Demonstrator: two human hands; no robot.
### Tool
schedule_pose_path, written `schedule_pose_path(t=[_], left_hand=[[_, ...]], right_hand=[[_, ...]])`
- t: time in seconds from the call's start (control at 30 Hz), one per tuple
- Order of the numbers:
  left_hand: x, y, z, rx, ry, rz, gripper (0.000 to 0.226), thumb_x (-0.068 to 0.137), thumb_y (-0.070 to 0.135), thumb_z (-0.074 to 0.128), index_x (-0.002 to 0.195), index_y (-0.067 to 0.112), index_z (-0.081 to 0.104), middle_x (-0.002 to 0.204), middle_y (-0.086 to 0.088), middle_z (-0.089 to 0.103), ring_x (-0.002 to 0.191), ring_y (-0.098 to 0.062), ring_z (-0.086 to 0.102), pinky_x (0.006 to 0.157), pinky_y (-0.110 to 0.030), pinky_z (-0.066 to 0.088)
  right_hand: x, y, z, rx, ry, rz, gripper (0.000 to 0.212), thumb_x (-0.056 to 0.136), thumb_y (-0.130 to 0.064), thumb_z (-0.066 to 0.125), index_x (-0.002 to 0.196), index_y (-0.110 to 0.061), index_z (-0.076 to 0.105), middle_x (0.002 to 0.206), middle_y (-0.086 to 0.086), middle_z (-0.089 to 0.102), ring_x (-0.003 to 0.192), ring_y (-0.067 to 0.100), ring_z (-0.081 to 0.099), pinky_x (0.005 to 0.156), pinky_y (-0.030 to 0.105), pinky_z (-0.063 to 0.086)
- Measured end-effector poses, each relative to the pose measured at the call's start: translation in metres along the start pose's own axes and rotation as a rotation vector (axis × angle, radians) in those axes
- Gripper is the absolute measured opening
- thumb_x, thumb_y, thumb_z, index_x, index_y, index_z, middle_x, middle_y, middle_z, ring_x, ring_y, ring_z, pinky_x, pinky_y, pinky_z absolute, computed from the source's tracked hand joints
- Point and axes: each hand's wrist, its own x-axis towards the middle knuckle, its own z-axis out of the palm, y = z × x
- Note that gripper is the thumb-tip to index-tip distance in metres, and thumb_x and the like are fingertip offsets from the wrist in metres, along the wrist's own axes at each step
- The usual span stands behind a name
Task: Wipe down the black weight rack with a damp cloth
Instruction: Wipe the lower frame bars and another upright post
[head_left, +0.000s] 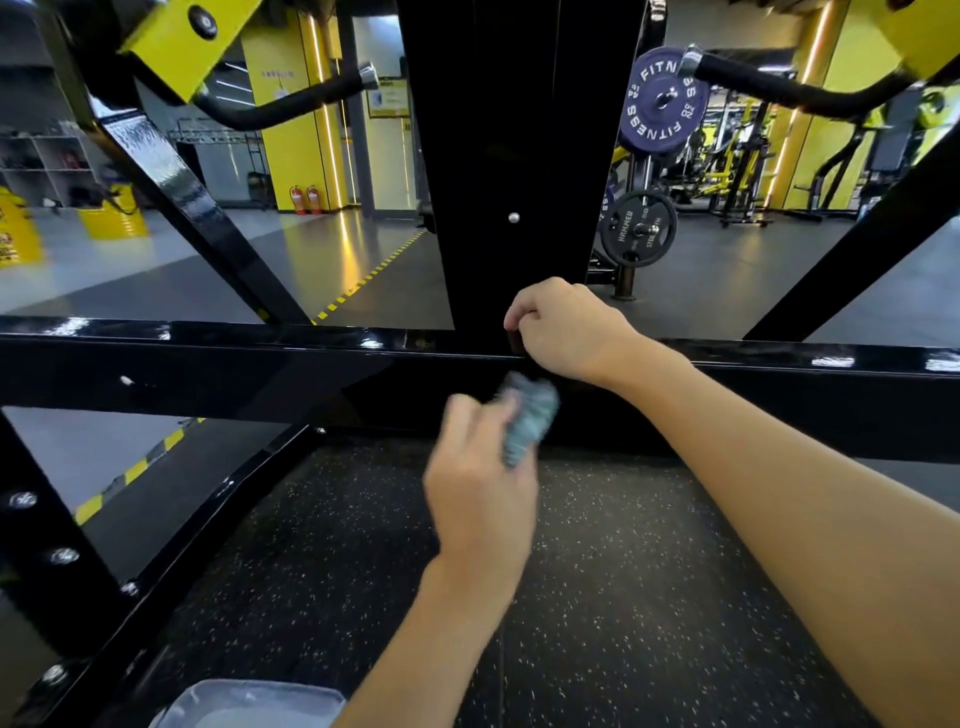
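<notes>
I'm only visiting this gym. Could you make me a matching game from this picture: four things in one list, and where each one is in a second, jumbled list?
Things:
1. cloth
2. purple weight plate
3. black weight plate
4. fire extinguishers

Places:
A. on the floor by the far yellow pillar
B. high up, right of the upright post
C. gripped in the left hand, in front of the crossbar
D. lower down, right of the upright post

Pairs: 1-C, 2-B, 3-D, 4-A
</notes>
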Motion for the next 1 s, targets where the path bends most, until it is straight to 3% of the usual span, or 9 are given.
schedule_pose_path(t=[0.1,0.2,0.3,0.37,0.5,0.63,0.8,0.93,1.0], left_hand=[[-0.013,0.010,0.011,0.003,-0.167,0.116,0.044,0.068,-0.003,0.084,0.109,0.004,0.070,0.087,-0.004,0.055,0.069,-0.012,0.052,0.060,-0.019,0.049],[-0.010,-0.010,0.001,0.010,-0.077,0.096,0.036,0.071,-0.001,0.081,0.106,0.001,0.070,0.089,-0.005,0.058,0.071,-0.010,0.054,0.062,-0.017,0.050],[-0.005,-0.027,-0.012,-0.001,0.107,-0.106,0.033,0.073,-0.008,0.080,0.104,-0.002,0.068,0.092,-0.008,0.058,0.076,-0.011,0.056,0.070,-0.009,0.046],[-0.006,-0.020,-0.008,0.016,0.072,-0.093,0.035,0.071,-0.009,0.080,0.103,-0.002,0.068,0.092,-0.008,0.058,0.077,-0.012,0.057,0.071,-0.008,0.046],[0.004,-0.017,-0.011,0.001,-0.038,0.030,0.039,0.071,-0.005,0.081,0.108,-0.001,0.068,0.093,-0.007,0.057,0.077,-0.012,0.057,0.064,-0.025,0.054],[0.033,-0.031,-0.036,-0.028,0.252,-0.244,0.030,0.075,-0.008,0.077,0.103,-0.002,0.069,0.092,-0.005,0.056,0.079,-0.001,0.047,0.075,-0.004,0.040],[0.029,-0.022,-0.027,0.006,-0.003,0.005,0.040,0.070,-0.006,0.082,0.108,-0.002,0.069,0.092,-0.008,0.056,0.078,-0.008,0.051,0.072,-0.012,0.043],[0.035,-0.038,-0.039,-0.033,0.208,-0.226,0.033,0.075,-0.007,0.079,0.106,-0.001,0.069,0.093,-0.007,0.057,0.081,-0.003,0.051,0.077,-0.003,0.039],[0.030,-0.034,-0.034,-0.021,0.175,-0.214,0.032,0.074,-0.006,0.079,0.104,0.000,0.069,0.093,-0.005,0.057,0.079,-0.005,0.052,0.074,-0.004,0.042]], right_hand=[[-0.006,0.002,0.000,0.017,-0.011,-0.019,0.031,0.097,-0.019,0.040,0.110,-0.027,0.067,0.112,0.003,0.066,0.096,0.027,0.061,0.079,0.035,0.046],[-0.007,0.003,0.001,-0.007,0.023,-0.020,0.032,0.095,-0.021,0.038,0.108,-0.028,0.067,0.113,0.002,0.066,0.099,0.029,0.061,0.079,0.036,0.046],[-0.008,0.002,0.002,-0.020,0.030,-0.010,0.033,0.095,-0.020,0.038,0.106,-0.026,0.068,0.111,0.004,0.066,0.096,0.032,0.061,0.075,0.035,0.044],[-0.008,0.001,0.004,-0.024,0.043,-0.002,0.033,0.094,-0.020,0.037,0.104,-0.026,0.067,0.111,0.005,0.065,0.095,0.035,0.060,0.076,0.037,0.045],[-0.012,-0.002,0.002,-0.043,0.048,-0.004,0.033,0.093,-0.018,0.037,0.103,-0.025,0.067,0.108,0.004,0.066,0.093,0.033,0.061,0.078,0.038,0.048],[-0.010,-0.011,-0.001,-0.066,0.035,-0.010,0.032,0.092,-0.014,0.042,0.109,-0.025,0.067,0.112,0.005,0.066,0.101,0.031,0.061,0.089,0.042,0.051],[0.015,-0.042,0.020,0.102,0.028,-0.027,0.029,0.092,-0.017,0.041,0.097,-0.029,0.067,0.110,0.003,0.069,0.103,0.025,0.063,0.091,0.038,0.052],[0.019,-0.039,0.027,0.010,-0.035,-0.006,0.031,0.093,-0.023,0.041,0.106,-0.032,0.067,0.119,-0.002,0.065,0.110,0.025,0.059,0.090,0.036,0.047],[0.021,-0.038,0.026,0.006,-0.038,-0.011,0.030,0.092,-0.023,0.042,0.103,-0.033,0.067,0.118,-0.001,0.065,0.109,0.025,0.060,0.091,0.036,0.048]])
